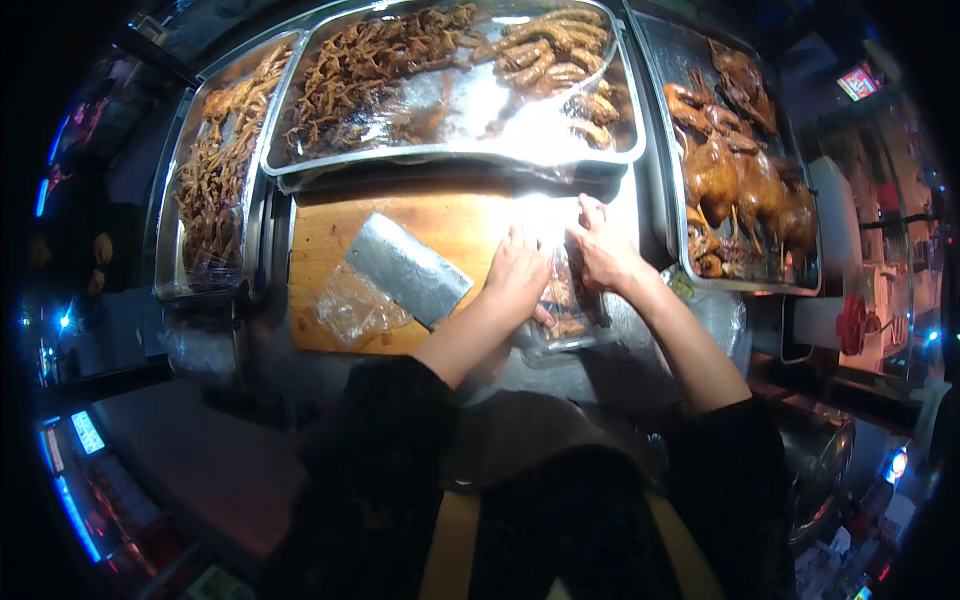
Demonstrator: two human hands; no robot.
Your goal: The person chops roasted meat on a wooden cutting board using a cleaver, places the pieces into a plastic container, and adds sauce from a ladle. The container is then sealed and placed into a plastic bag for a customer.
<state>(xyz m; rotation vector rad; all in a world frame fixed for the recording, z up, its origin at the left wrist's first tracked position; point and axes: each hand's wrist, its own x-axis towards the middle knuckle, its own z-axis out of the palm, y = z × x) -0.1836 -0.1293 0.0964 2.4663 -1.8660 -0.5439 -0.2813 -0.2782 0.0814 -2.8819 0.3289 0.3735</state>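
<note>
A clear plastic food container (561, 341) with pieces of browned meat inside lies between my hands, at the right end of a wooden chopping board (319, 229). My left hand (519, 271) grips its left side, thumb low near the front corner. My right hand (606, 251) holds the right edge, fingers bent at the far end, where glare hides detail. Left of my left hand, a broad cleaver blade (407, 266) rests flat and slantwise on the board. Part of a crumpled clear plastic bag (356, 304) lies beside the blade.
Beyond the board stands a large metal tray (450, 157) of browned meat pieces. Another metal tray (166, 225) is at the left, and a third tray (750, 282) with whole glazed poultry is at the right. A white container with a red cap (851, 324) lies nearer me.
</note>
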